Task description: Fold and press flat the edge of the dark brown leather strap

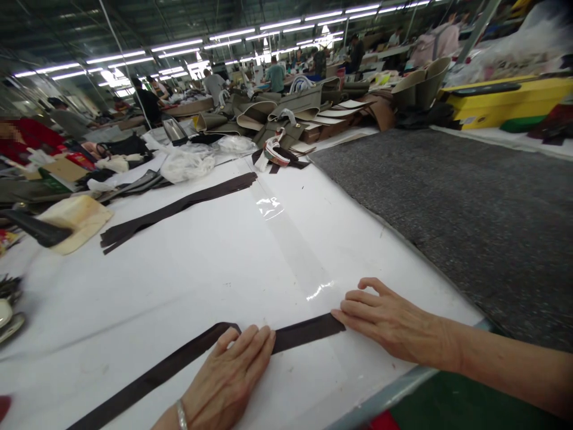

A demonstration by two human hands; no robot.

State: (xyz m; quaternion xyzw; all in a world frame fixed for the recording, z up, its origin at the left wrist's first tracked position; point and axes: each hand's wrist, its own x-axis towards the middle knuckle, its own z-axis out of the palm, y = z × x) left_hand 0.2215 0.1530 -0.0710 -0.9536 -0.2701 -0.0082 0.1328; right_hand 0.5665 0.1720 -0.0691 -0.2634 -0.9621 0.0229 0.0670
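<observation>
A long, narrow, dark brown strip [308, 333] of leather-like material runs diagonally over the white tabletop [201, 286]. My left hand [228, 376], with a bracelet at the wrist, is closed over the strip's middle, fingers together and pressing it down. Just left of those fingers the strip's edge bends up slightly. At the strip's right end, my right hand [385, 319] holds the tip with its fingertips, the upper finger curled off the table. The right thumb is hidden. Farther back lies a bundle of similar dark strips [179, 206].
A cream block with a black handle [76, 224] stands at left. Clear plastic bags [188, 164] and a tape roll [275, 152] lie at the back. Dark grey felt [447, 209] covers the right side. A yellow box [505, 101] sits beyond; several people work in the distance.
</observation>
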